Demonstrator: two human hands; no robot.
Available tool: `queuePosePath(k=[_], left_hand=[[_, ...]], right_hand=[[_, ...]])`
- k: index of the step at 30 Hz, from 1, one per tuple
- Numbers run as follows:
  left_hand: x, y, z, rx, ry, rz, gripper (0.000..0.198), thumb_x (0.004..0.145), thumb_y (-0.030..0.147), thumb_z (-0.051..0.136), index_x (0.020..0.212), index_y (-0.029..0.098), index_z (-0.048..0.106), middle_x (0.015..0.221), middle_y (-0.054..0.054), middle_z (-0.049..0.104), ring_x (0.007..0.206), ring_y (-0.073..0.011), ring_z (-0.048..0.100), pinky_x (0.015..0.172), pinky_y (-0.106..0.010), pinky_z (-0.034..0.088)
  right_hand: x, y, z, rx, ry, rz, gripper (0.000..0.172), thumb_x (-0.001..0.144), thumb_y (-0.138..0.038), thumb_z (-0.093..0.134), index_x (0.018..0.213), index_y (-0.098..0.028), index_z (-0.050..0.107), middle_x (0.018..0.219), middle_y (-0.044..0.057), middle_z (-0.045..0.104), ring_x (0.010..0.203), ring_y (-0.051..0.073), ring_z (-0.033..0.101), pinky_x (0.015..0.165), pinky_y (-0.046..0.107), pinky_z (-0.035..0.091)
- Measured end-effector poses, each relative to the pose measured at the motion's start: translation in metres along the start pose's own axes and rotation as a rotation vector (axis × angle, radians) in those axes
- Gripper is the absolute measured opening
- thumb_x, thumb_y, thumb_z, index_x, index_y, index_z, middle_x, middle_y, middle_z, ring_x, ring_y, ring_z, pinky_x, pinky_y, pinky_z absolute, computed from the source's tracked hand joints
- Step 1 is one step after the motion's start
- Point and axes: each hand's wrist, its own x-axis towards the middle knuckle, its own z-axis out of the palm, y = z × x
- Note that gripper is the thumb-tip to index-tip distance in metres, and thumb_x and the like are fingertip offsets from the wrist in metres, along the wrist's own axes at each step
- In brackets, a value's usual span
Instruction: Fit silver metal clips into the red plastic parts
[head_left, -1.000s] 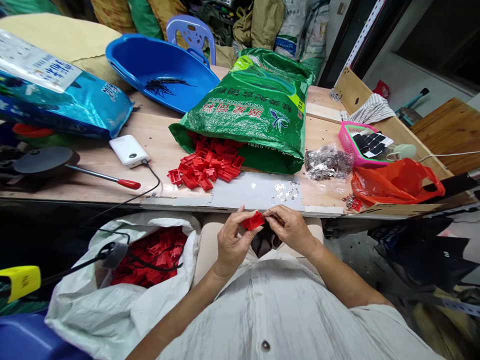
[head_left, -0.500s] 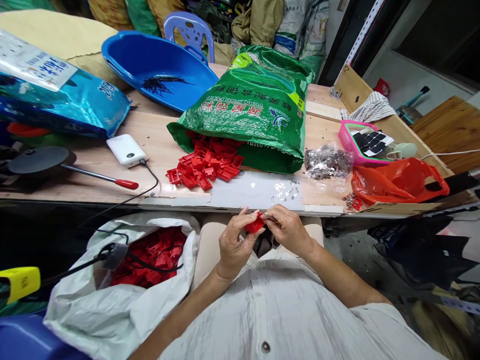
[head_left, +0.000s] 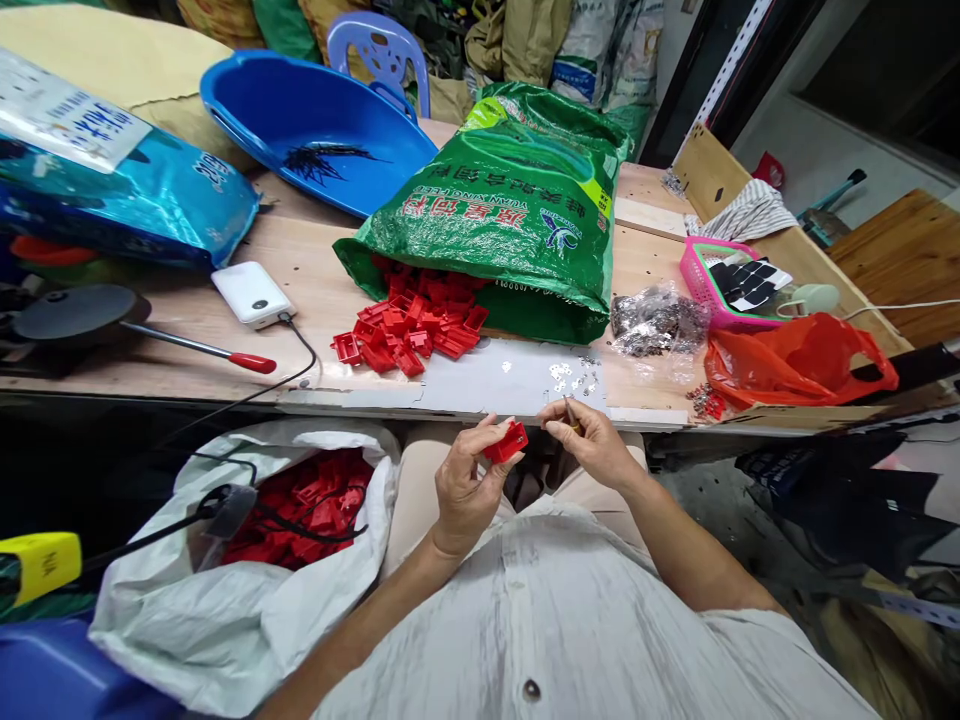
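Observation:
My left hand (head_left: 469, 480) is closed on a small red plastic housing (head_left: 508, 442), held between thumb and fingers just off the table's front edge. To its right, my right hand (head_left: 589, 445) grips a thin pointed tool (head_left: 572, 415) with a brownish handle; its exact kind is unclear. The two hands are apart. Small flat metal pieces (head_left: 574, 376) lie scattered on a grey sheet (head_left: 480, 385) just beyond my right hand. A heap of similar red housings (head_left: 412, 325) spills from the mouth of a green feed sack (head_left: 510, 210).
A white woven sack (head_left: 187, 620) of red parts stands left of my lap. On the table are a blue basin (head_left: 255, 110), a white power bank (head_left: 253, 295) with a cable, a red-handled lever (head_left: 251, 362), a clear bag of metal parts (head_left: 656, 320), a pink basket (head_left: 694, 270) and an orange bag (head_left: 795, 365).
My right hand has drawn back from the red housing, moving right and slightly up with the tool. The left hand still holds the housing, now turned so more of it shows.

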Motion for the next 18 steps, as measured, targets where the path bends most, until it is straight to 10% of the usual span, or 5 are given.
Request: queuePosePath(k=[18], left_hand=[[-0.013,-0.009,0.005,0.000,-0.110,-0.096,0.027,0.066,0.016,0.082,0.089,0.025,0.070,0.097,-0.006,0.071,0.107,-0.0270,0.065,0.102,-0.047,0.047]], right_hand=[[0.007,0.019,0.014,0.094,-0.175,0.077,0.027,0.080,-0.037,0.065,0.082,-0.021,0.044,0.078,-0.005,0.046,0.065,0.009,0.039,0.060,0.022,0.034]])
